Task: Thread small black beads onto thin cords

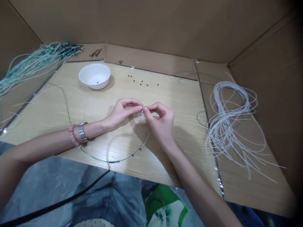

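Observation:
My left hand [124, 111] and my right hand [161, 120] meet above the middle of the wooden table [151, 157]. Their fingertips pinch a tiny silver fitting [142, 107], too small to identify. A thin green-grey cord [118, 161] strung with small black beads [113, 162] curves in a wide loop below my hands and around to the left. Its link to the fitting is hidden by my fingers. A metal wristwatch [82, 131] and a pink bead bracelet [73, 135] sit on my left wrist.
A white bowl [94, 75] stands at the back left, and loose black beads [141, 81] lie to its right. Bundled white cords [229, 119] lie on the right, green-and-white cords [40, 60] on the left, and small metal pieces [95, 53] at the back. Cardboard walls [151, 25] surround the table.

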### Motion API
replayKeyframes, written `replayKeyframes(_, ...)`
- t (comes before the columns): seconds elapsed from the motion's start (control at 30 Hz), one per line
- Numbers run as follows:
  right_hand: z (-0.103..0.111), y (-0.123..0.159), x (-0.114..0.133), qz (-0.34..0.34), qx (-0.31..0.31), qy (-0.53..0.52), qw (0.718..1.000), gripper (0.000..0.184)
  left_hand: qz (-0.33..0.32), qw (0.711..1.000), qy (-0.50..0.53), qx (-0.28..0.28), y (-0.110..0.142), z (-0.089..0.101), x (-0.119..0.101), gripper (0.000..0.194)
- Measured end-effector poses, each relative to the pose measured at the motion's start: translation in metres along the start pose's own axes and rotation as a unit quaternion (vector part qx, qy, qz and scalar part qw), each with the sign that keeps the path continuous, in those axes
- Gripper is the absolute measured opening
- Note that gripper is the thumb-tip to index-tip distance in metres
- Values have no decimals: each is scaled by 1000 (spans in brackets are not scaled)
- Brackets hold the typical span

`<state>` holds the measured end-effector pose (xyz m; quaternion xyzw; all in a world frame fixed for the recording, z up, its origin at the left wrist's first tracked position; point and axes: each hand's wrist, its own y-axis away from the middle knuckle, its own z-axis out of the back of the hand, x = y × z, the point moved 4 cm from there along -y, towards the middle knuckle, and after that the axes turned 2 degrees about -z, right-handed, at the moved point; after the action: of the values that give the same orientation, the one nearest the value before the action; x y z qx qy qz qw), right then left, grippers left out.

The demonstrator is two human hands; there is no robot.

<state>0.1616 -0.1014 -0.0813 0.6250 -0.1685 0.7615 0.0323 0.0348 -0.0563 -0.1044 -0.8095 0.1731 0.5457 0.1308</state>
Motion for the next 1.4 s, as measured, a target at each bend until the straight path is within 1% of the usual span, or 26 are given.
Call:
replayKeyframes(0.2,0,3,3,10,15,11,1000,9,-25,999,-33,-1,-1,2,-4,9)
replayKeyframes(0.33,-1,4,4,18,28,16,999,9,-33,999,-37,-2,-1,2,-6,12)
replayKeyframes(0.47,-2,6,5,18,28,23,999,10,-23,1000,-19,-6,-1,2,-4,14)
replayKeyframes(0.57,-2,6,5,21,16,21,999,10,-12,1000,-8,-8,-1,2,-3,14)
replayKeyframes(0.73,2,6,6,42,-12,33,998,9,-22,999,-32,-1,-1,2,-5,8)
replayKeyframes(0.93,0,7,7,54,14,45,997,8,9,1000,-11,2,-1,1,-4,12)
replayKeyframes(1.03,-2,6,5,31,20,20,999,8,3,1000,0,5,-1,1,-4,15)
replayKeyframes(1.17,-6,3,-2,-50,35,-78,995,10,-25,1000,-9,15,-1,1,-5,17)
replayKeyframes(1.23,-9,3,-4,-74,43,-112,990,10,-38,999,-17,16,-1,2,-5,17)
replayKeyframes(1.3,-10,3,-5,-83,46,-119,988,10,-46,999,-22,12,-1,3,-4,16)
replayKeyframes(1.4,-11,4,-3,-74,43,-114,990,9,-45,999,-16,14,-1,3,-3,14)
